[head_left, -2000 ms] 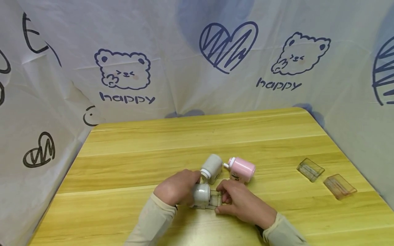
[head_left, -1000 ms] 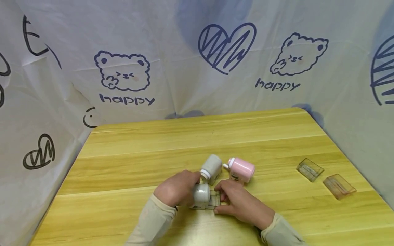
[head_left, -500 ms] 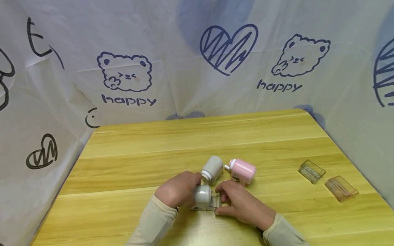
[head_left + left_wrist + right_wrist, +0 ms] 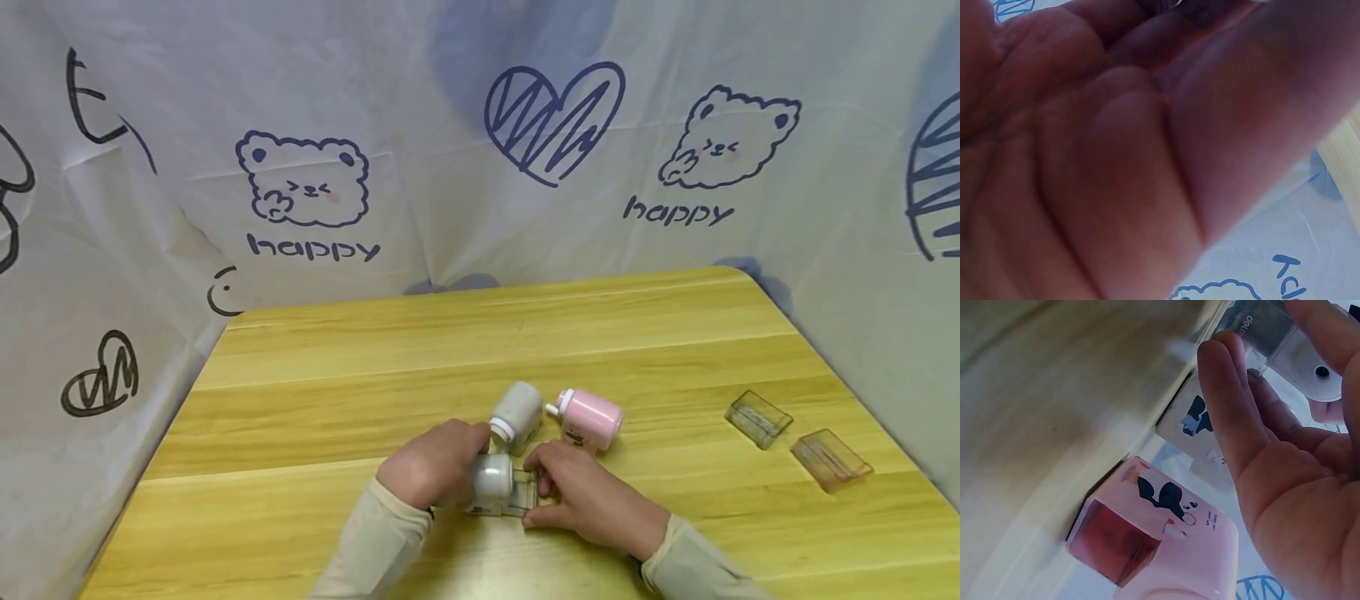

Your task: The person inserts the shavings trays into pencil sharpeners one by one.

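Observation:
My left hand grips a white pencil sharpener low on the table, its far end hidden by the fingers. At the sharpener's right side sits a clear shavings drawer, partly sticking out. My right hand pinches the drawer's outer end between thumb and fingers. The right wrist view shows the drawer against the sharpener body with its round pencil hole. Only palm and curled fingers of my left hand fill the left wrist view. Just beyond are a grey-white sharpener and a pink sharpener.
Two loose transparent drawers lie on the right of the wooden table: a greyish one and a reddish one. A panda picture decorates the pink sharpener. A white printed cloth hangs behind the table.
Over the two seconds the right hand has shifted very slightly left with the drawer, toward the white sharpener. The left hand and the other sharpeners stay in place.

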`<action>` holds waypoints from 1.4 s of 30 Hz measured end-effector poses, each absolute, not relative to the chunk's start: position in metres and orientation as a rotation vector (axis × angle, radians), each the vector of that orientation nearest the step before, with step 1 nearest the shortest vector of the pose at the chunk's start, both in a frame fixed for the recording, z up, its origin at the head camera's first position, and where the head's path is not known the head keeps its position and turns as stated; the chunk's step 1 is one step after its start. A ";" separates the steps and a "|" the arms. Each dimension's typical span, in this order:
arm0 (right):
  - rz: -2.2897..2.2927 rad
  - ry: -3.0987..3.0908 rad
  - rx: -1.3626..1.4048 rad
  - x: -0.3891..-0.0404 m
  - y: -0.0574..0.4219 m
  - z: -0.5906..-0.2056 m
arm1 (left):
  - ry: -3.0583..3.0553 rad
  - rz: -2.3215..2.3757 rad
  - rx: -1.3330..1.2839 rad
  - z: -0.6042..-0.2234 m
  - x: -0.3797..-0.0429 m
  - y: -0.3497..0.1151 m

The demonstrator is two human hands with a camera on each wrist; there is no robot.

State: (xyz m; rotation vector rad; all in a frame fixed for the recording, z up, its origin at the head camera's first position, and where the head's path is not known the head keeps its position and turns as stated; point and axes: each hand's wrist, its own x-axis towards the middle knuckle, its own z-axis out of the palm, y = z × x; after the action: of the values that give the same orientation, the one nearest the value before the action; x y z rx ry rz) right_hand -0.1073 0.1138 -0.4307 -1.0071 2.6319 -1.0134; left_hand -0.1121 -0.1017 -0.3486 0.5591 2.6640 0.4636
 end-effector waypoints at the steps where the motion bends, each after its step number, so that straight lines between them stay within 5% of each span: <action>1: -1.008 2.633 -1.008 -0.107 0.114 -0.431 | 2.663 0.464 0.559 -0.349 -0.112 -0.102; 42: -0.973 2.611 -0.994 -0.111 0.100 -0.425 | 2.673 0.440 0.559 -0.350 -0.113 -0.103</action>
State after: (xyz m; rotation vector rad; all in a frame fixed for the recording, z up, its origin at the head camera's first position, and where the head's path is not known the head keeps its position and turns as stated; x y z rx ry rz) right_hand -0.1114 0.1002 -0.4251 -0.9943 2.6114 -0.9728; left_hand -0.1127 -0.1026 -0.3503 0.5594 2.6730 0.4399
